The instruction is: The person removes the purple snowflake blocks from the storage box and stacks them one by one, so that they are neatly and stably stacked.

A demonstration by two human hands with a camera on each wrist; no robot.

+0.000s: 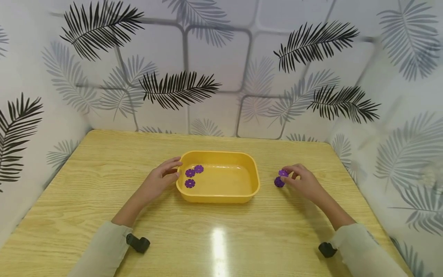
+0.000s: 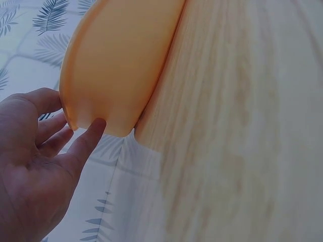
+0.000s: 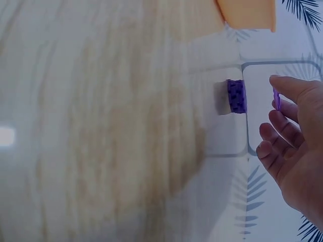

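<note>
A shallow yellow plastic basin [image 1: 221,198] stands on the table. Inside, at its left end, lie 3 purple snowflake discs [image 1: 190,183] with notched edges. My left hand [image 1: 160,182] holds the basin's left end, its thumb on the outer wall and fingers at the rim, as the left wrist view shows. To the right of the basin, my right hand [image 1: 304,182] pinches one purple snowflake disc [image 3: 276,99] between thumb and forefinger. Just below that disc stands a stack of purple snowflake discs [image 3: 236,96], apart from the fingers in the right wrist view.
The wood-grain table [image 1: 221,227] reaches back to a wall covering [image 1: 221,115] with feather-like leaf prints, which also rises at both sides. Black wrist cameras [image 1: 138,243] sit at both sleeves. A bright light reflection lies on the table front.
</note>
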